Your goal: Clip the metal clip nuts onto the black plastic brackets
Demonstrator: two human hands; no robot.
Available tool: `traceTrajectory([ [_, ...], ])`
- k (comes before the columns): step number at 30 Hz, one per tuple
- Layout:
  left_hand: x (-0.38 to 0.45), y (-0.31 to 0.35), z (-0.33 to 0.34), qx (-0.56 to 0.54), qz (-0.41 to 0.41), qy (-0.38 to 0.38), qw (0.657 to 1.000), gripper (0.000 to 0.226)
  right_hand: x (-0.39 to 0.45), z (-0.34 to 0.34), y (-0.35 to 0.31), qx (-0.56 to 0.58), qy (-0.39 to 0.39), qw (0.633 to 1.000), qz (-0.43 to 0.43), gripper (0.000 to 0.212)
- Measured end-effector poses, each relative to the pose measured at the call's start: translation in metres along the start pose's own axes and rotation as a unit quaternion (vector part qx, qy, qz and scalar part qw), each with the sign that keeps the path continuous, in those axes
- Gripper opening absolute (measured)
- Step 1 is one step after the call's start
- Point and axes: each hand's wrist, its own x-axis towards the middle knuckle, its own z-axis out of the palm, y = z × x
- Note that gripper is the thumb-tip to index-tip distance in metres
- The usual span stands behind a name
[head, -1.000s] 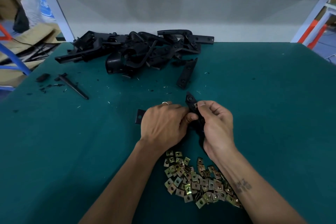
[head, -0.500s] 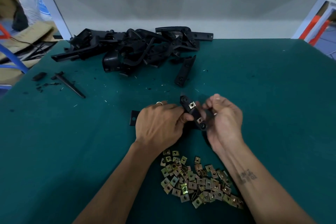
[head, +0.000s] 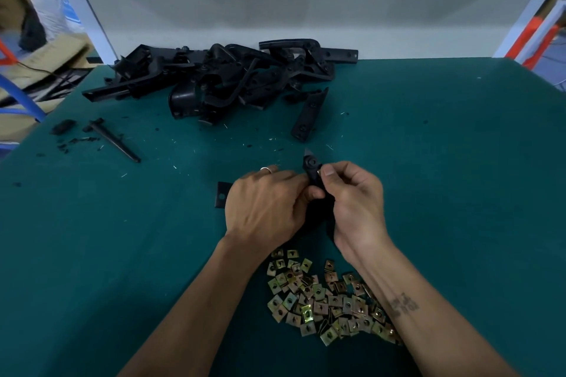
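Nearest the front edge of the green desk (head: 444, 180) lies a loose heap of brass-coloured metal clip nuts (head: 324, 297), spread flat, with the right forearm lying across the heap's right side. Just beyond the heap, about midway between the left and right edges, both hands meet over one black plastic bracket (head: 314, 173). The left hand (head: 265, 208) lies palm down, a ring on one finger, its fingers curled in round the bracket's lower part and the thumb tip pressed against its side. The right hand (head: 356, 203) faces it with fingers curled; its thumb and forefinger pinch the bracket's right edge just below the round hole at the tip. A small pale glint shows right at that pinch, too small to tell whether it is a clip nut. The bracket stands tilted, its pointed end up and away from the person, most of its length hidden between the two palms. A flat black end with a hole (head: 223, 194) pokes out from under the left hand toward the left edge; whether it belongs to the same bracket cannot be told.

Farther in, one bracket (head: 309, 115) lies alone, slanted. Toward the left edge sit a thin black rod (head: 118, 142) and black crumbs and shavings. Along the far edge, against the grey back panel (head: 306, 9), is a tangled pile of black plastic brackets (head: 220, 79).
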Motion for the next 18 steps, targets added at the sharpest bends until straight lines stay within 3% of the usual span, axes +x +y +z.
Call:
traceTrajectory([
  [4, 0.001, 0.001, 0.001, 0.0, 0.004, 0.003, 1.0, 0.047, -0.003, 0.007, 0.002, 0.074, 0.05, 0.996, 0.023, 0.03],
  [8, 0.002, 0.003, 0.002, 0.007, 0.011, 0.0, 1.0, 0.047, -0.003, 0.004, 0.001, 0.101, 0.062, 0.992, 0.032, 0.045],
  [14, 0.003, 0.004, 0.003, 0.013, 0.011, -0.002, 1.0, 0.046, 0.002, 0.004, -0.003, 0.064, 0.05, 0.996, 0.022, 0.051],
  [18, 0.003, 0.004, 0.003, 0.016, 0.013, -0.006, 1.0, 0.048, 0.007, -0.003, -0.007, 0.016, 0.045, 0.999, 0.027, 0.039],
])
